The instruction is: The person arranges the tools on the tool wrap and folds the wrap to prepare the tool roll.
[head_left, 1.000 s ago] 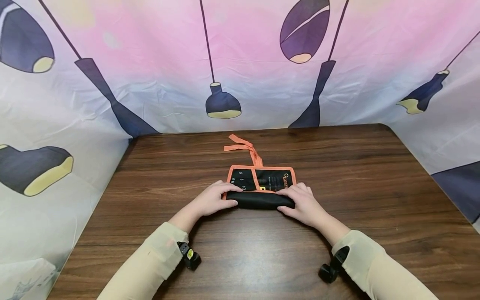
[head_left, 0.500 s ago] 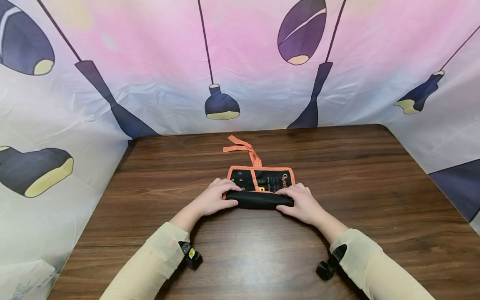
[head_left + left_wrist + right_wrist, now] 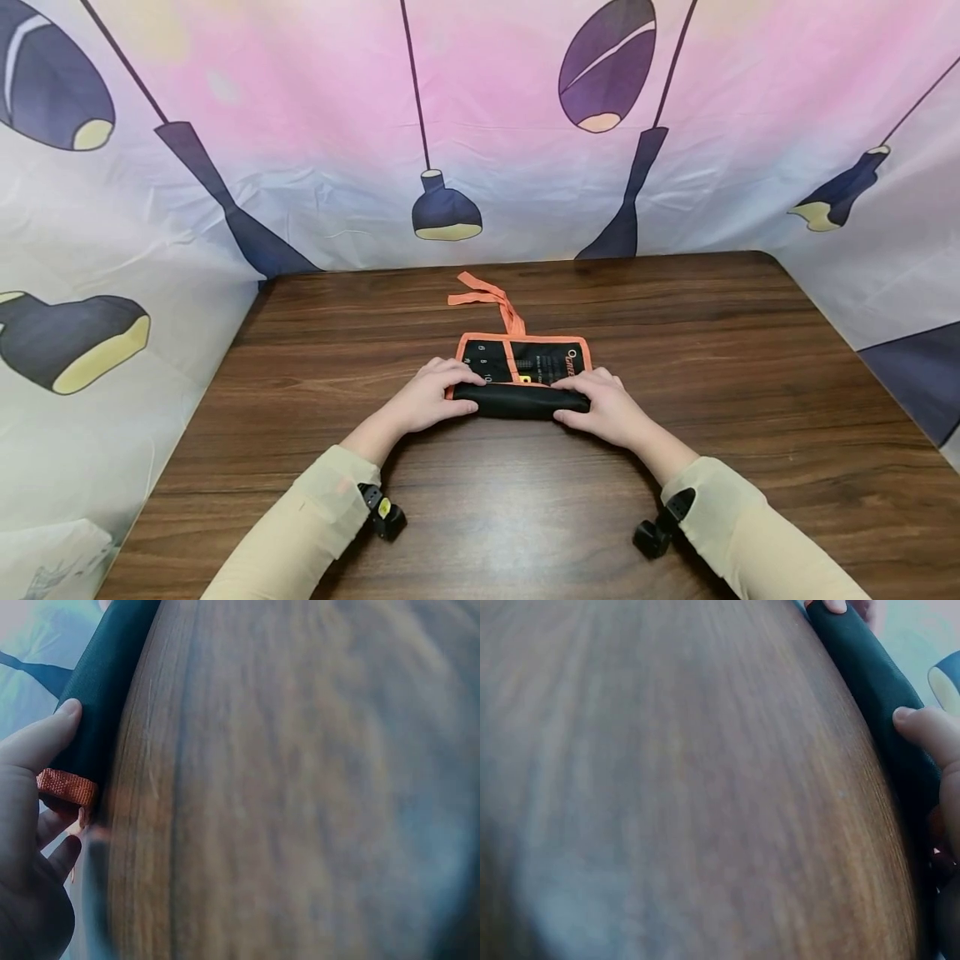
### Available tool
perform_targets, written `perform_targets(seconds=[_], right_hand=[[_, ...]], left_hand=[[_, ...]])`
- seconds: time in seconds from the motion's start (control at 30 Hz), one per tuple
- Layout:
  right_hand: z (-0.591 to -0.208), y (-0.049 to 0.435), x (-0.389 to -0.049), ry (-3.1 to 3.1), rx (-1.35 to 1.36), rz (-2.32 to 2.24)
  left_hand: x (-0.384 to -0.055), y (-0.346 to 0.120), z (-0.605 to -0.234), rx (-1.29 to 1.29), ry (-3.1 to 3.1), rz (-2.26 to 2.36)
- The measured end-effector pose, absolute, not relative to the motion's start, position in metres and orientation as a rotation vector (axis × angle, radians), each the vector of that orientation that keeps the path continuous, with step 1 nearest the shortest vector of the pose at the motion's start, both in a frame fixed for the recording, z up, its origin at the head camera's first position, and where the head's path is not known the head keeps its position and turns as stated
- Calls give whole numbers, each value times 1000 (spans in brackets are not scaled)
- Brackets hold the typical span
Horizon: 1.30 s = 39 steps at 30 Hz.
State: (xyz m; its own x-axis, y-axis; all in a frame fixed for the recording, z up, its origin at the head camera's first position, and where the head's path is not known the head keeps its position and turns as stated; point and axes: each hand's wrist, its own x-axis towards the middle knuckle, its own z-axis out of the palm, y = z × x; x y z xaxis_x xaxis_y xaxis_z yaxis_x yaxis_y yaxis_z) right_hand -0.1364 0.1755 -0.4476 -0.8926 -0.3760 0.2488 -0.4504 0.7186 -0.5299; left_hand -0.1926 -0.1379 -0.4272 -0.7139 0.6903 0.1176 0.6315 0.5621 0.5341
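A black fabric tool roll [image 3: 551, 358] with orange edging lies in the middle of the table, its near part rolled into a thick tube [image 3: 517, 402]. Printed numbers and lettering show on the flat part beyond. My left hand [image 3: 429, 397] grips the tube's left end, thumb on the near side and fingers over the top. At the right end my right hand [image 3: 606, 406] holds it the same way. In the left wrist view, the thumb presses the dark roll [image 3: 105, 682] beside an orange-bound end. What lies inside the roll is hidden.
Two loose orange tie straps [image 3: 487, 293] stretch from the roll's far edge across the brown wooden table [image 3: 330, 333]. Behind the table hangs a patterned cloth [image 3: 337, 125]. Each forearm carries a small black wrist camera [image 3: 388, 521].
Both hands keep the same grip on the tool roll, and it stays in place. Only a slight shift of the whole head view shows.
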Motion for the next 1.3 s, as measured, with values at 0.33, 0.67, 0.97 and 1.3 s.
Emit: perform_targets(seconds=[0.33,0.67,0.97,1.3], right_hand=[[-449,178,-136,-2698,729,946],[-450,179,-138,-2694,746,952],[-445,180,-144,-2718,733,1007],[-439,184,-155,-2815,747,1038]], left_hand=[[-196,-138,-428,1154,2651,894],[-198,-137,-427,1152,2637,879],[-201,-137,-422,1095,2587,950],[-201,-136,-418,978,2602,976]])
